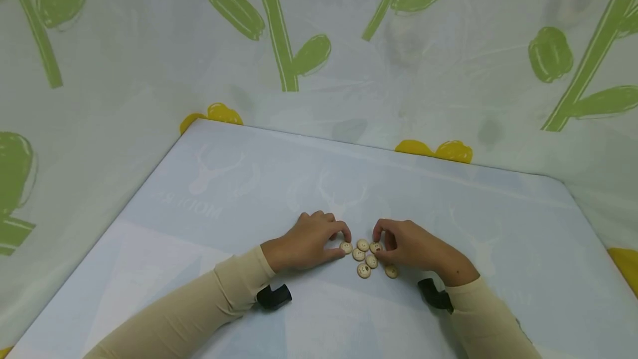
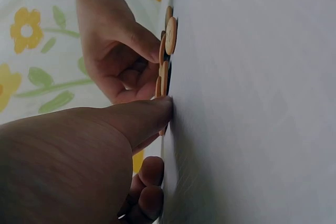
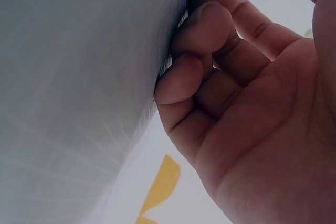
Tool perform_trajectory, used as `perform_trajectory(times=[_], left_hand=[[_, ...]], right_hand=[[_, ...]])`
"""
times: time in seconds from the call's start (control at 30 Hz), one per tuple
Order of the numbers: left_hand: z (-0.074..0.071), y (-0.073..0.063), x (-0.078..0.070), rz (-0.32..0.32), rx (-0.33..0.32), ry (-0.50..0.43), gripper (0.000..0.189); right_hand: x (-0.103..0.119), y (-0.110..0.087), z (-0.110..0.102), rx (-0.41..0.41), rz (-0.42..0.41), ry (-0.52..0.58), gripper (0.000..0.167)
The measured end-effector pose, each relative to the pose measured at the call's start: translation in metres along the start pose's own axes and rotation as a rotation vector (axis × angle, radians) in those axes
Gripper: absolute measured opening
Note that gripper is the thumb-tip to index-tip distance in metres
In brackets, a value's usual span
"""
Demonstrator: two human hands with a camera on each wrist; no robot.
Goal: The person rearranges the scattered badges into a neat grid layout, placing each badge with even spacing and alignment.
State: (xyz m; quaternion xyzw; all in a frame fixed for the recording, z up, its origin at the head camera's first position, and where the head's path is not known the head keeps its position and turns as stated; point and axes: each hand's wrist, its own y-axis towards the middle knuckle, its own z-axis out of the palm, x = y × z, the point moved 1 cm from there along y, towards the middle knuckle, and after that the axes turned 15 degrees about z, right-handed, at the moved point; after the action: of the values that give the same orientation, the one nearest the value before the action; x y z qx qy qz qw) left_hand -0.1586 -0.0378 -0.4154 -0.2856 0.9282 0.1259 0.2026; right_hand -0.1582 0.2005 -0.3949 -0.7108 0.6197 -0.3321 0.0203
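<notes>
The right hand (image 1: 412, 244) partly hides one disc (image 1: 376, 247).

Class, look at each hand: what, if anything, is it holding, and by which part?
The left hand pinches one round, beige, wood-like disc by its rim; the right hand pinches a second disc likewise.

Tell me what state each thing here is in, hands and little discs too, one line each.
Left hand: pinching the leftmost disc
Right hand: pinching the top-right disc
Four middle discs: lying flat, grouped close
Bottom-right disc: lying flat, apart from the others
Left sleeve: covering the forearm
</notes>
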Motion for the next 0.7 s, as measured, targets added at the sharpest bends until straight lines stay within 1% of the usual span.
perform_trajectory(times=[0.07, 0.2, 0.4, 0.6, 0.7], left_hand=[[-0.0003, 0.0004, 0.0001, -0.002, 0.004, 0.002, 0.02], [-0.0005, 0.0014, 0.0001, -0.003, 0.016, 0.004, 0.02], [-0.0031, 0.0018, -0.0003, 0.007, -0.005, -0.001, 0.02], [-0.0003, 0.001, 0.0013, -0.016, 0.033, -0.01, 0.021], [-0.0016, 0.0012, 0.0006, -0.013, 0.027, -0.011, 0.021]], right_hand=[[0.0005, -0.0004, -0.0004, 0.002, 0.005, 0.003, 0.024], [0.0008, -0.0017, -0.0014, 0.007, -0.014, 0.004, 0.024], [0.0021, -0.002, -0.0029, -0.013, -0.036, -0.017, 0.022], [0.0031, -0.0036, -0.0027, 0.015, -0.039, -0.007, 0.02], [0.0043, -0.0051, -0.0049, 0.011, -0.037, 0.003, 0.02]])
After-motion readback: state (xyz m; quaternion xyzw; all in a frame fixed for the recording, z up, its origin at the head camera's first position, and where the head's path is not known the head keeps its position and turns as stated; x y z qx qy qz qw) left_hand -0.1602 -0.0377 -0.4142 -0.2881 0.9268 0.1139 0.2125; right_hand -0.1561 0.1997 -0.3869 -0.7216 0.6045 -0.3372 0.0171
